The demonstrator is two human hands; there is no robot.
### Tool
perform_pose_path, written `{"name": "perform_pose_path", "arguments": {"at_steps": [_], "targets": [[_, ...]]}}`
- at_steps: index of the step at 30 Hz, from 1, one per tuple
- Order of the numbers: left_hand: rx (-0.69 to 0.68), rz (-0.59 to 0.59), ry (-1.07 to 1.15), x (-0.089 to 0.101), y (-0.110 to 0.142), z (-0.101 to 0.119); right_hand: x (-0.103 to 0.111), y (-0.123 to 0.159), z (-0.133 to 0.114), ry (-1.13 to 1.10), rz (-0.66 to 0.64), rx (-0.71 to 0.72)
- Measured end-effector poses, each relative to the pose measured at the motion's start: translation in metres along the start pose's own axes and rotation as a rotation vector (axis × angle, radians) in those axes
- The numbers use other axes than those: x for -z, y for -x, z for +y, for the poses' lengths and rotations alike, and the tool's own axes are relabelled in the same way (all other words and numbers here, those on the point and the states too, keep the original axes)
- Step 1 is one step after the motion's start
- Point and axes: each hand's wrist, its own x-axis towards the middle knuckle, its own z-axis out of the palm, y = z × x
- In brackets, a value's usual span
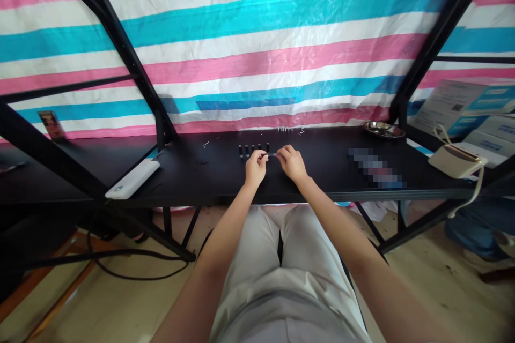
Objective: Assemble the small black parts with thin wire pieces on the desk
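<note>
Pinching a small slim piece (272, 154) over the black table (201, 185), both hands nearly meeting: left hand (256, 166) looks pinched narrow on one end, right hand (293, 162) on the other. Fingers cover most of it, so can't tell exactly what it is. My guess: super light, fairly stiff, maybe a bit slick and easy to drop, so I'd hold it by the ends and go easy on the squeeze. Just beyond, small black cylinders (253, 150) line up. Further back there's a row of tiny white bits (285, 129), then the striped tarp (261, 59) behind everything.
</note>
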Motion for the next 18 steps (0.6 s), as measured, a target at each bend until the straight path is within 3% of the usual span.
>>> {"name": "perform_pose_path", "arguments": {"at_steps": [3,6,8,11,18], "targets": [[0.014,0.074,-0.093,0.001,0.0,-0.001,0.0,0.0,0.005,0.101,0.036,-0.11],[0.071,0.085,-0.092,0.002,-0.001,-0.002,-0.001,0.0,0.01,0.008,0.103,-0.118],[0.078,0.019,-0.062,0.001,-0.001,-0.002,-0.002,0.001,0.01,-0.107,0.088,-0.02],[0.065,-0.118,0.007,-0.001,0.0,-0.002,-0.003,0.003,0.004,-0.216,-0.047,0.129],[0.154,-0.242,0.21,-0.002,0.001,-0.003,-0.005,0.004,0.0,-0.251,-0.171,0.18]]}}
